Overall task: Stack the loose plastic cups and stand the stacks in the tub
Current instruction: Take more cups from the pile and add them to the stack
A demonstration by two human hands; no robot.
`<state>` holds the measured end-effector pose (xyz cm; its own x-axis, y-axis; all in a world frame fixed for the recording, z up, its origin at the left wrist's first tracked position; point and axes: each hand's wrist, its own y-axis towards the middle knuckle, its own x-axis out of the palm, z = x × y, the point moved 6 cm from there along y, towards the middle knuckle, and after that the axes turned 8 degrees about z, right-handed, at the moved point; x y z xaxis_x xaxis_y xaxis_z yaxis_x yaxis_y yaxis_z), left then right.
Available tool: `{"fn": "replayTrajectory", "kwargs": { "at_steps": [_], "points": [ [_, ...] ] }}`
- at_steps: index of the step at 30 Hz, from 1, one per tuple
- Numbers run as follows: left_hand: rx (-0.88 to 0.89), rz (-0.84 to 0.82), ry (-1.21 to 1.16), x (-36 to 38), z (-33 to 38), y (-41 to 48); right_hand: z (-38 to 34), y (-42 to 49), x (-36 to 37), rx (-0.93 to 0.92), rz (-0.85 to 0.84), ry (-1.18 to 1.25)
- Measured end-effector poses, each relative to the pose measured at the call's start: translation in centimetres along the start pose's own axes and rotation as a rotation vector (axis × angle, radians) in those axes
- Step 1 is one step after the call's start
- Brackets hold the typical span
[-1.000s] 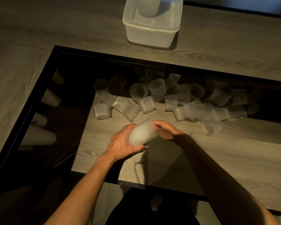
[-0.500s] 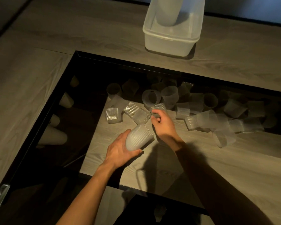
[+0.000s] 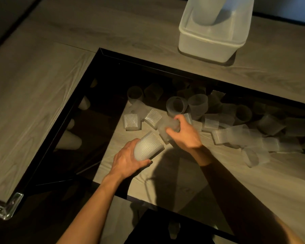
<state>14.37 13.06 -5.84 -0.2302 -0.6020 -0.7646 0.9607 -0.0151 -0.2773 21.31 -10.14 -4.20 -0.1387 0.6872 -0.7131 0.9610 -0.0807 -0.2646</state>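
Left hand [image 3: 128,159] gripping ribbed cup stack [image 3: 148,147] round its closed end, long axis tilting up-right, so the open mouth is facing the right hand. Single cup [image 3: 166,128] hanging just beyond that mouth, blurred, orientation unclear, right hand [image 3: 185,133] clutching it from above. Hands near each other, not touching. Loose cups [image 3: 236,132] lying scattered further right on glass panel [image 3: 271,173]. Tub [image 3: 209,43] sitting well beyond, up-right, finished stack [image 3: 207,13] standing inside. Next is probably nesting the cup into the stack mouth
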Motion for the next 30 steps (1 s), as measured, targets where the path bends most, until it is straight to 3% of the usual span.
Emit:
{"fn": "replayTrajectory", "kwargs": {
  "at_steps": [5,10,14,16,19,21,25,30],
  "points": [
    [0.088,-0.016,-0.023,0.1,1.1,0.3,0.2,-1.1,0.1,-0.072,-0.321,0.057],
    [0.153,-0.006,-0.04,0.4,1.9,-0.1,-0.7,-1.4,0.8,-0.108,-0.481,0.022],
    [0.144,-0.009,-0.08,0.6,2.3,0.0,-2.1,-3.0,3.5,0.072,-0.539,0.295],
    [0.118,-0.009,-0.095,0.6,2.1,-0.1,-2.3,-2.7,3.9,0.051,-0.437,0.287],
    [0.077,0.005,-0.103,0.1,1.0,-0.2,-2.7,-0.8,1.1,-0.005,0.05,0.313],
    [0.067,0.008,-0.075,-0.2,0.3,-0.2,-2.5,0.5,0.1,-0.004,0.236,0.159],
    [0.022,0.015,-0.051,-0.4,-0.7,-0.1,-3.1,2.0,2.4,-0.033,0.067,-0.116],
    [0.013,0.023,-0.054,-0.5,-1.0,0.1,-2.9,2.3,2.4,-0.078,0.141,-0.074]
  ]
}}
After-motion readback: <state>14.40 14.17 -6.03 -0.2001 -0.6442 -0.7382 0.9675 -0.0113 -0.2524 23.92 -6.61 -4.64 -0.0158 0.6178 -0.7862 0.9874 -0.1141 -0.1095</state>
